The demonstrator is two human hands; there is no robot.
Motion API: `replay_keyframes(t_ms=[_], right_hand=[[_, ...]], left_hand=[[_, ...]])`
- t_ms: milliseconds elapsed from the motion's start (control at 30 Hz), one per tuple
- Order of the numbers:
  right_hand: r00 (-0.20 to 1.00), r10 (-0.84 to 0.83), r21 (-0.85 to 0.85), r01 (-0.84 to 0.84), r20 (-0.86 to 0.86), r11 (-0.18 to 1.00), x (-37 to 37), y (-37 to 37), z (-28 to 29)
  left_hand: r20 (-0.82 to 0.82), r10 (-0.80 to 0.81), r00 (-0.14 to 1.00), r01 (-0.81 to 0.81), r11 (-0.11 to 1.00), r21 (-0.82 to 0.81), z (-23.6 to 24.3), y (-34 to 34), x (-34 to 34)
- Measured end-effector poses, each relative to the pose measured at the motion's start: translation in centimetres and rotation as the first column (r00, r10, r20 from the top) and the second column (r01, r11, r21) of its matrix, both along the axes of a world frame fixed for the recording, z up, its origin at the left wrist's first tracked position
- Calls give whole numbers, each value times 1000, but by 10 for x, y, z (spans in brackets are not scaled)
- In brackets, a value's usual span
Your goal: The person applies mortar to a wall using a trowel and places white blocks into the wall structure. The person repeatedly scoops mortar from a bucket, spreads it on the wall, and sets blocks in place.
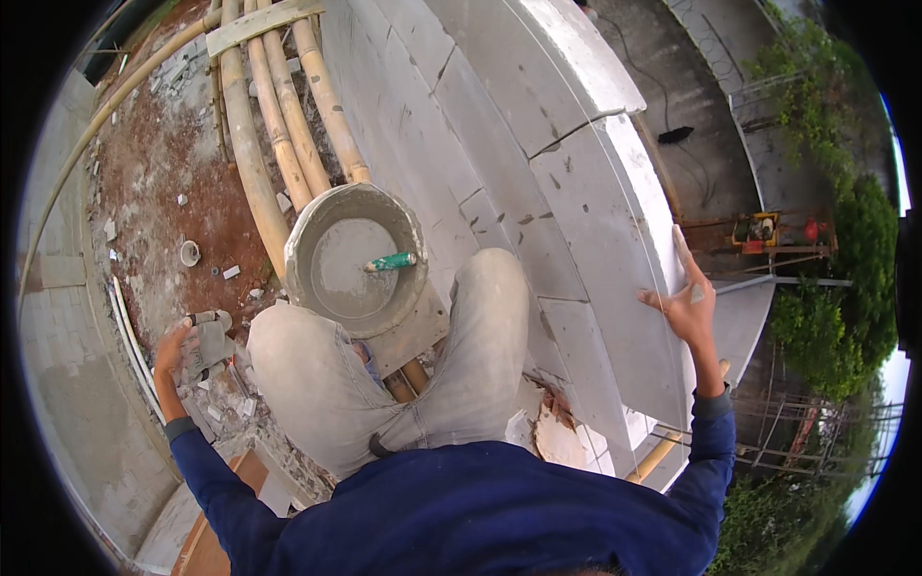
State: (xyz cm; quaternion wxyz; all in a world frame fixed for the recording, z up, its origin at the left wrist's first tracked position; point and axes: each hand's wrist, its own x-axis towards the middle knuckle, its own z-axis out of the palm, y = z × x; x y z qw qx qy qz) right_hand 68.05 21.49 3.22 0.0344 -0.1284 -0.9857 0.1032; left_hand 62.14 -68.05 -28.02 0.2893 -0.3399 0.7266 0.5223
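My right hand (690,309) is spread on the top edge of a pale block wall (591,202), thumb toward the near face and fingers along the bright top. Out at the left, my left hand (173,351) has its fingers curled at the edge of a flat grey trowel (208,348) with a dark handle; the grip is partly hidden. In front of my knees stands a round bucket (303,278) of wet grey mortar (336,264). A green-handled tool (389,262) leans in it, its lower end sunk in the mortar.
Several bamboo poles (274,106) run away beyond the bucket, under a wooden crosspiece (259,27). Below at the left lies reddish ground (158,192) with rubble and a small white pail (190,252). Past the wall are a machine (757,230) on a platform and trees (816,336).
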Motion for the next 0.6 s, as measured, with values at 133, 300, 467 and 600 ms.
replay_keyframes(t_ms=[133,300,467,600], right_hand=[[1000,-28,-52,28,13,998,-9,1,-1],[999,2,-8,-2,-37,1000,-8,3,-1],[999,-34,-17,33,-35,999,-7,0,-8],[999,-29,-18,29,-32,999,-5,5,-9]], left_hand=[[25,10,1000,-10,1000,-7,-1,7,-12],[-105,-99,990,99,995,-6,-6,18,-64],[-172,-232,957,217,971,-99,36,31,-82],[-103,-145,984,134,985,-106,42,22,-62]])
